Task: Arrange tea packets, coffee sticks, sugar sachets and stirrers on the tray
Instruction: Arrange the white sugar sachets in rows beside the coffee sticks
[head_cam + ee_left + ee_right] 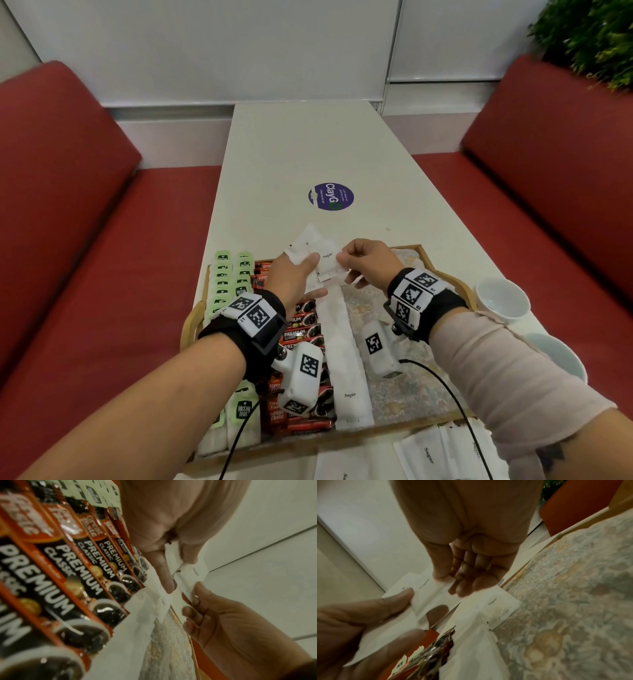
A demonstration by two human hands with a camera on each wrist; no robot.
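White sugar sachets (320, 255) pinched in both my grips; tea packets (226, 284), coffee sticks (301, 329) already rowed; stirrers unseen.

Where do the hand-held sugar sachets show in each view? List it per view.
Head: sugar sachets at centre, between both hands above the tray's far end.
Left wrist: upper centre-right, below the fingers.
Right wrist: left of centre.
Shared landmark: the row of coffee sticks.

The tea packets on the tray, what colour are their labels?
Light green with dark print, on the tea packets; the head view shows them best.
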